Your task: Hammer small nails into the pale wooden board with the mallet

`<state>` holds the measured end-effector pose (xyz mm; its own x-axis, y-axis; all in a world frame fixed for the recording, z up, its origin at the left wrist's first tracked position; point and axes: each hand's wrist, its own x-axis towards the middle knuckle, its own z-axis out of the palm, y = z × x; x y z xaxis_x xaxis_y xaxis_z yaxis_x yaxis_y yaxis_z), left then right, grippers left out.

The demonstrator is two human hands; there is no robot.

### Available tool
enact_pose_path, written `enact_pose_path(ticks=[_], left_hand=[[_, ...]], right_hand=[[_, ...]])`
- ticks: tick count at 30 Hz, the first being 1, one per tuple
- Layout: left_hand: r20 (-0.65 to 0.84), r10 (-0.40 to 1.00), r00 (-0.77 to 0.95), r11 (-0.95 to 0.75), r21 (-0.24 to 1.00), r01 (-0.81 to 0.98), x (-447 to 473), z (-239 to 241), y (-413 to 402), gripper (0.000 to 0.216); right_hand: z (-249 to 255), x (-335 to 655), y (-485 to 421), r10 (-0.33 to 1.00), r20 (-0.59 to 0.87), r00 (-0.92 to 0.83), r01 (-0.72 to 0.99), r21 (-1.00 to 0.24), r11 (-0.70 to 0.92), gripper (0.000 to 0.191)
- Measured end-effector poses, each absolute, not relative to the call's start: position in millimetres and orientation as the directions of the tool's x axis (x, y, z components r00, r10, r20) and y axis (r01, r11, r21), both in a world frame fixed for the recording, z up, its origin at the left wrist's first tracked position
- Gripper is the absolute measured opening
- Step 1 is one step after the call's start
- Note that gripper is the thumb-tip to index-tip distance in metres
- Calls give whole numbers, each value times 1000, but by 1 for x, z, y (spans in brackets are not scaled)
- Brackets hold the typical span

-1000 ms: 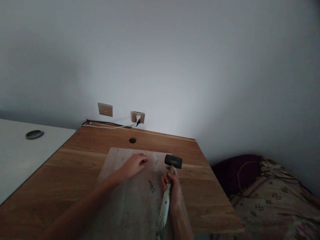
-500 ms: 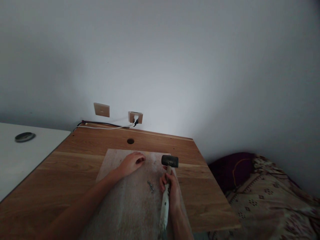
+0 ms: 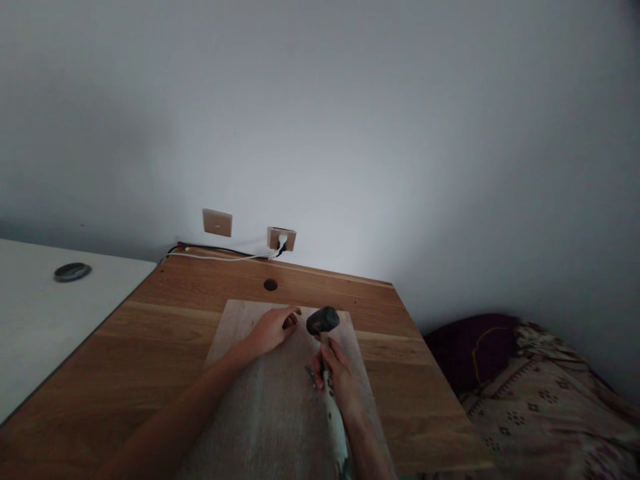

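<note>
My right hand (image 3: 337,370) is wrapped round the pale, worn handle of a mallet (image 3: 323,321) with a dark head. The head hangs over the far right part of a pale wooden board (image 3: 265,407), close to my left fingers. My left hand (image 3: 273,329) rests at the board's far side, fingers curled and tips drawn together; what they hold, if anything, is too small to make out. A few loose metal nails (image 3: 311,376) lie on the board beside my right fingers, partly hidden by them.
The board lies on a wooden tabletop (image 3: 150,340) with a round cable hole (image 3: 271,285). Cables run along the wall to a socket (image 3: 282,239). At left stands a white surface (image 3: 30,313) with a dark oval object (image 3: 73,272). Patterned fabric (image 3: 540,400) lies at right.
The mallet has moved left, nearer my left hand, and its head has turned. My right hand now covers part of the nails. The whole view has shifted slightly.
</note>
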<state>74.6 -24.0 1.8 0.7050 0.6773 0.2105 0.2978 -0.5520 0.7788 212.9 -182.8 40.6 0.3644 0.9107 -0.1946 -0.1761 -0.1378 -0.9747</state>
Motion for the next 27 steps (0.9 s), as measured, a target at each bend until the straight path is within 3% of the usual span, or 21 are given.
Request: enact_pose_path(ticks=[13, 27], left_hand=[[295, 655, 695, -592, 773, 229, 72, -8, -20, 55], [261, 658, 707, -570, 786, 241, 73, -6, -20, 52]], right_hand=[[24, 196, -165, 929, -159, 335, 44, -982, -184, 50], [32, 193, -171, 916, -167, 365, 71, -976, -206, 49]])
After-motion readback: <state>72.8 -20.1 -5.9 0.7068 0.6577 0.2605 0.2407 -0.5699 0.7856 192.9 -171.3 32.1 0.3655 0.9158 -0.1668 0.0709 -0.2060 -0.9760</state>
